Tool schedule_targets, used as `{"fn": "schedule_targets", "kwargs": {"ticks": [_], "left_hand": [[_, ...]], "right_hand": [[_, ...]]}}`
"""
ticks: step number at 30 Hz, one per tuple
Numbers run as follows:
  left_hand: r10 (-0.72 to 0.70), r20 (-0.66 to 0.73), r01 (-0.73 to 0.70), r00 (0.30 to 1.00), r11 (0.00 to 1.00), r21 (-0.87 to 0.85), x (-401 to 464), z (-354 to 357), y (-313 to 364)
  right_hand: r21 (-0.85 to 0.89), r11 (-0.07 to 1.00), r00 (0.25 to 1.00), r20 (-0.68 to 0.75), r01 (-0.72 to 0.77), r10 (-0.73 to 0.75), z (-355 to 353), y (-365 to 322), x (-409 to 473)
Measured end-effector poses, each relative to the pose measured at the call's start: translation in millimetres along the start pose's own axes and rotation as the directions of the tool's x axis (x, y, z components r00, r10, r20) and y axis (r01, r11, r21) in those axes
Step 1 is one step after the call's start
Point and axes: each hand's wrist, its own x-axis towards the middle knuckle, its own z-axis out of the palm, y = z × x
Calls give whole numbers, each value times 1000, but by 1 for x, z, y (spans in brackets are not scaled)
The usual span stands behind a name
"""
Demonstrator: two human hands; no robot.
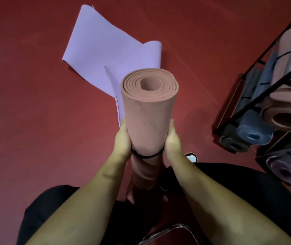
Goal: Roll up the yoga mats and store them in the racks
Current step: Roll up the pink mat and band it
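A rolled pink yoga mat (149, 106) stands upright in front of me, its spiral end facing the camera. My left hand (122, 138) grips its left side and my right hand (172, 138) grips its right side. A black elastic band (146, 155) stretches around the roll between both hands. Behind it a lilac mat (98, 50) lies unrolled and crumpled on the red floor. The black wire rack (257, 96) at the right holds rolled mats.
In the rack lie pink (286, 117), blue (254, 133), dark grey (233, 144) and purple (282, 172) rolls, ends toward me. My dark trousers and a shoe (191, 157) are below. A chrome tube (173, 230) shows at the bottom edge. Red floor stretches to the left.
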Motion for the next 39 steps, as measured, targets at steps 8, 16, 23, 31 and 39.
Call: {"fn": "schedule_targets", "kwargs": {"ticks": [8, 16, 23, 31, 39], "left_hand": [[-179, 39, 178, 983, 984, 22, 28, -6, -42], [-236, -23, 236, 971, 972, -13, 55, -20, -81], [-209, -2, 209, 978, 977, -38, 50, 14, -43], [145, 423, -250, 894, 947, 204, -19, 32, 81], [73, 604, -222, 794, 959, 176, -102, 66, 106]], "right_hand": [[40, 985, 977, 138, -167, 160, -12, 77, 43], [-21, 955, 955, 13, -296, 297, -14, 92, 53], [-23, 982, 982, 20, -187, 188, 4, 69, 63], [30, 990, 933, 331, 139, -142, -30, -118, -11], [64, 977, 911, 354, 205, -214, -91, -153, -111]]}}
